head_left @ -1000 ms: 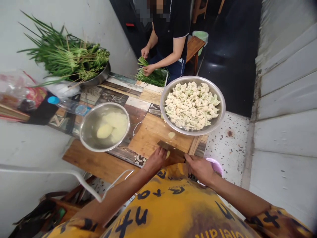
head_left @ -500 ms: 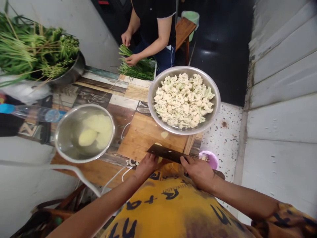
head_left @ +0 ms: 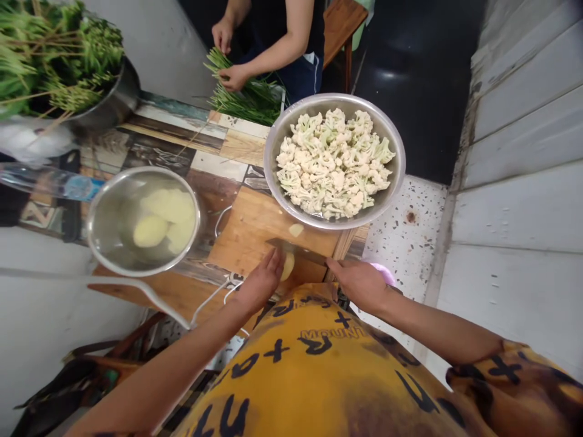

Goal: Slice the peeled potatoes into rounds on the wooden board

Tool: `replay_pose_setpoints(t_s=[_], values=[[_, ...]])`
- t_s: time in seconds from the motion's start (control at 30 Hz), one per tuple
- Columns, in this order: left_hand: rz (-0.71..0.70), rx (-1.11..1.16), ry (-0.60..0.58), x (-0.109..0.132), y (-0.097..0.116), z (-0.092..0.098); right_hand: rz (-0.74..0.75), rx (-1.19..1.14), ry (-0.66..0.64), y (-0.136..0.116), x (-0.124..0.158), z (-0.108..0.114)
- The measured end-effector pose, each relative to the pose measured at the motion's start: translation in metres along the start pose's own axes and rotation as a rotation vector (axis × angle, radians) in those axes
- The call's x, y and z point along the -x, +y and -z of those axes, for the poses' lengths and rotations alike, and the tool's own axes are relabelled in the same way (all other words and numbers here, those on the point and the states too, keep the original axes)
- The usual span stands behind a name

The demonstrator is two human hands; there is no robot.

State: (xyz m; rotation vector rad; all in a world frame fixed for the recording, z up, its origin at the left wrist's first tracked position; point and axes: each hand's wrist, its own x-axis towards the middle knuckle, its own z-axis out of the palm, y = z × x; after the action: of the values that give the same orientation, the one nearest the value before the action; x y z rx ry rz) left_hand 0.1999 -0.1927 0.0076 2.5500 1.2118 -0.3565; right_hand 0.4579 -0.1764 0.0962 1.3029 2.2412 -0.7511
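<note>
My right hand [head_left: 359, 285] is closed round the handle of a kitchen knife [head_left: 303, 251], whose dark blade points left over a wooden cutting board [head_left: 239, 227]. Under and beside the blade is a peeled, pale yellow potato [head_left: 288, 267]. The fingers of my left hand [head_left: 262, 282] are pressed against the potato's left side, holding it on the board. A thin potato slice [head_left: 296, 230] lies flat on the board beyond the knife.
Several peeled potatoes sit in a steel bowl [head_left: 93, 243] at left. Cauliflower florets fill a large metal basin [head_left: 396, 145]. Greens [head_left: 86, 67] heap a pot behind a plastic bottle [head_left: 77, 185]. Across the table, a person [head_left: 273, 57] handles green stalks. A purple container [head_left: 385, 273] stands below right.
The knife has tilted, its blade now lying across the potato's far side with less of its broad face showing. The view has shifted, so the table appears higher in the picture.
</note>
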Motion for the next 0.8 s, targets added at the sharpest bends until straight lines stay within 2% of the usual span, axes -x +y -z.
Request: replay_pose_setpoints(t_s=[0.13,0.23,0.37,0.6,0.8], values=[[-0.028,0.051,0.022,0.002,-0.004,-0.003,0.002,-0.014,-0.008,0.003,0.007,0.004],[-0.079,0.063,0.008,0.000,-0.007,-0.004,-0.043,-0.030,-0.003,0.003,0.017,0.003],[-0.068,0.065,0.040,-0.003,-0.009,-0.012,-0.117,-0.053,0.024,-0.002,0.030,-0.004],[-0.085,0.090,0.129,-0.006,-0.012,-0.021,-0.268,-0.056,0.119,-0.025,0.055,-0.013],[-0.075,0.095,0.103,-0.009,-0.011,-0.018,-0.360,-0.103,0.236,-0.048,0.061,-0.034]])
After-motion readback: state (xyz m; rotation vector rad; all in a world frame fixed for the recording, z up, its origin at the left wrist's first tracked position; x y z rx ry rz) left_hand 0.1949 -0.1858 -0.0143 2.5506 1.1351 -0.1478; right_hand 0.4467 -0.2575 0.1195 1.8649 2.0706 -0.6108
